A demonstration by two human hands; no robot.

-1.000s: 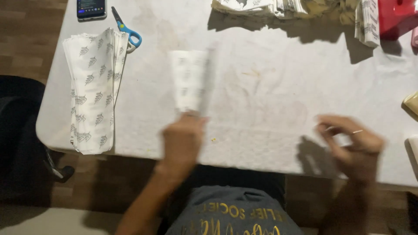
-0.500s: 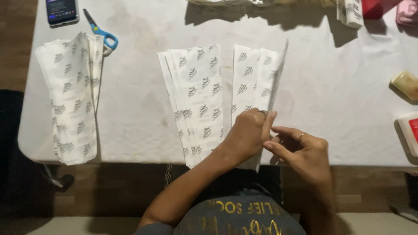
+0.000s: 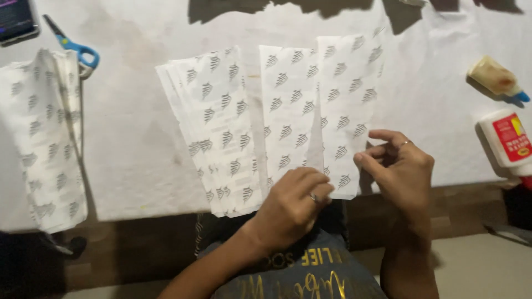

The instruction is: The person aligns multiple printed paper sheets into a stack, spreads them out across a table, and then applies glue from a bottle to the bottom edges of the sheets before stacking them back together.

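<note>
- The left hand (image 3: 293,205) lies nearest, at the front edge of the table (image 3: 138,144), fingers curled down and pressing on the lower end of a folded printed sheet (image 3: 318,111).
- The right hand (image 3: 402,171) is just beside it, fingers bent and pinching the sheet's lower right edge between thumb and fingertips; a ring shows on one finger.
- That sheet looks thin and very light, soft enough to crease or tear under a hard pull. I judge it best held near an edge or corner with a light pinch, while the other hand flattens it.
- It is white paper scattered with small grey leaf-like marks, laid lengthwise away from the person, with a fold or seam running down its middle so it reads as two long panels.
- Touching its left side lies a fanned stack of like sheets (image 3: 213,127), edges stepped, the lower end reaching the table's front edge.
- Well to the left, a further pile of printed paper (image 3: 44,138) hangs over the table edge.
- Farther back on the left lie blue-handled scissors (image 3: 75,47) and a dark phone (image 3: 15,19) at the corner.
- At the right edge stand a white glue bottle with red label (image 3: 507,141) and, beyond it, a small yellowish tube with a blue tip (image 3: 494,77).
</note>
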